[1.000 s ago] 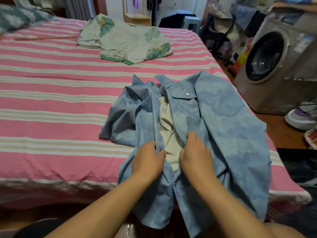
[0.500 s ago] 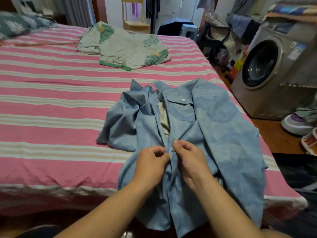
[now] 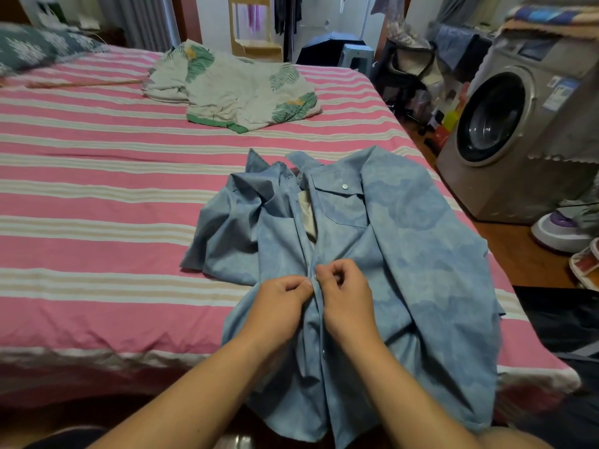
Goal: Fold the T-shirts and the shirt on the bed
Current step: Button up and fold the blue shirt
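Pinching the shirt [image 3: 405, 241] placket, hands seemingly moved higher than before.

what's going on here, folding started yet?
Not yet. A person has the blue shirt spread on the pink striped bed, its hem hanging over the near edge. The left hand and right hand pinch the two front edges together at a snap mid-placket; the front is still open near the collar. A leaf-print T-shirt lies crumpled farther back, untouched.
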{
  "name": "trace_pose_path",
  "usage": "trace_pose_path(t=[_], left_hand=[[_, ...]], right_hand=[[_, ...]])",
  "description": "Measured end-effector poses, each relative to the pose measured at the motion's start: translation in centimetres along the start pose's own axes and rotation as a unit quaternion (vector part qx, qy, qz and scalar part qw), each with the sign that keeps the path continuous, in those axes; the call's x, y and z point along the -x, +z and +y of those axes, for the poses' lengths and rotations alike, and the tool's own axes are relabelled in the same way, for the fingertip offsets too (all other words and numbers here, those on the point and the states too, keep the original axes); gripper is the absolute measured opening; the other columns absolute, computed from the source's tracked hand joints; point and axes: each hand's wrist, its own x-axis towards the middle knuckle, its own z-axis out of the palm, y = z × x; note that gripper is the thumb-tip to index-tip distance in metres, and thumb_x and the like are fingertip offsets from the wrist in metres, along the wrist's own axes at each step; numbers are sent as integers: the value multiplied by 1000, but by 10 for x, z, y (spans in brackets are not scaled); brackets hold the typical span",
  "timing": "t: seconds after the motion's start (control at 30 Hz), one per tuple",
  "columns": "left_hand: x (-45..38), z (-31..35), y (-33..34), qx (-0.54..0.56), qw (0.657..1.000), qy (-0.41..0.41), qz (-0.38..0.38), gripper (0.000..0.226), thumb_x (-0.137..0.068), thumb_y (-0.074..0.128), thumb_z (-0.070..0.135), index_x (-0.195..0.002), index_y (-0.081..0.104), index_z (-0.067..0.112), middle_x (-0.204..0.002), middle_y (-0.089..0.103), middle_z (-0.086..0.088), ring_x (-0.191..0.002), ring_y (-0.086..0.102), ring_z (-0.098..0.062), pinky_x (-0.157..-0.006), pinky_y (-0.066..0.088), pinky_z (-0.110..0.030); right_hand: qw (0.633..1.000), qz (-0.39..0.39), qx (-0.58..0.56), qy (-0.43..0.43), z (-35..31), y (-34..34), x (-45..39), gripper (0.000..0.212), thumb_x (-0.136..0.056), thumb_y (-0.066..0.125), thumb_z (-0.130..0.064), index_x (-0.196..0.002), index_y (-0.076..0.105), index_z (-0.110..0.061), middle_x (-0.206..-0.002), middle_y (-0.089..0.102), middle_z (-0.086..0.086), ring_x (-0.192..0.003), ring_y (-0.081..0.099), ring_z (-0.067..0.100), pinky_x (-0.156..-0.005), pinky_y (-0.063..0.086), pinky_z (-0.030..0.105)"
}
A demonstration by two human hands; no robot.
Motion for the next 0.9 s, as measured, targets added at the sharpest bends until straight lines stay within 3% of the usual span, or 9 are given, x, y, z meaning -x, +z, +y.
trace_pose_path(t=[0.13, 0.23, 0.37, 0.47, 0.57, 0.63, 0.77, 0.9], left_hand=[[3, 1, 5, 95, 995, -38, -15, 33, -101, 62, 26, -101, 75, -5, -88, 75, -18, -80, 71, -23, -78, 56, -33], [1, -1, 4, 158, 985, -77, -6, 33, -97, 66, 17, -105, 69, -14, -98, 74, -27, -90, 71, -32, -88, 58, -40], [-2, 1, 3, 211, 967, -140, -5, 27, -100, 59, 9, -113, 66, -13, -102, 72, -30, -87, 72, -33, -87, 59, -42], [-5, -1, 3, 225, 963, -146, -15, 27, -98, 60, 6, -117, 65, -14, -104, 72, -29, -90, 72, -33, -91, 59, -43], [-7, -1, 1, 229, 960, -159, -36, 23, -98, 58, -1, -116, 67, -11, -102, 74, -24, -87, 74, -26, -79, 63, -35], [-7, 2, -2, 239, 954, -171, -55, 23, -98, 54, -4, -116, 67, -9, -101, 75, -21, -84, 75, -23, -73, 63, -30], [-6, 5, -5, 257, 947, -181, -67, 27, -100, 48, -4, -119, 66, -9, -108, 72, -24, -85, 74, -25, -76, 63, -32], [-6, 5, -3, 265, 947, -176, -39, 28, -102, 46, -1, -121, 65, -10, -115, 71, -26, -87, 72, -25, -83, 61, -35]], right_hand=[[1000, -15, 6, 5, 0, -5, -3, 18, -95, 67, -20, -79, 60, -16, -74, 64, -2, -62, 54, 0, -62, 45, 13], [999, -34, -1, 24, 3, -7, -3, 17, -93, 69, -14, -78, 64, -20, -74, 67, -5, -65, 58, -2, -63, 46, 12], [995, -68, -16, 69, 4, -9, -3, 16, -91, 71, -7, -82, 69, -20, -79, 69, -1, -73, 61, 7, -67, 49, 16], [997, -49, 12, 67, 5, -10, -2, 14, -93, 69, -12, -84, 68, -22, -83, 70, -2, -77, 64, 9, -71, 49, 21], [995, -50, 16, 88, 7, -9, -2, 16, -97, 62, -12, -85, 65, -21, -79, 67, -4, -71, 61, 8, -69, 46, 24], [988, -75, -19, 130, 6, -11, -3, 17, -100, 58, -11, -85, 65, -18, -77, 66, -2, -67, 59, 10, -65, 45, 25], [959, -133, -151, 200, 1, -17, -6, 21, -102, 52, -5, -88, 66, -9, -81, 73, 9, -72, 70, 18, -63, 54, 27], [982, -112, -44, 146, 6, -14, -8, 15, -99, 58, -11, -87, 67, -15, -85, 74, 8, -85, 72, 27, -80, 60, 37]])
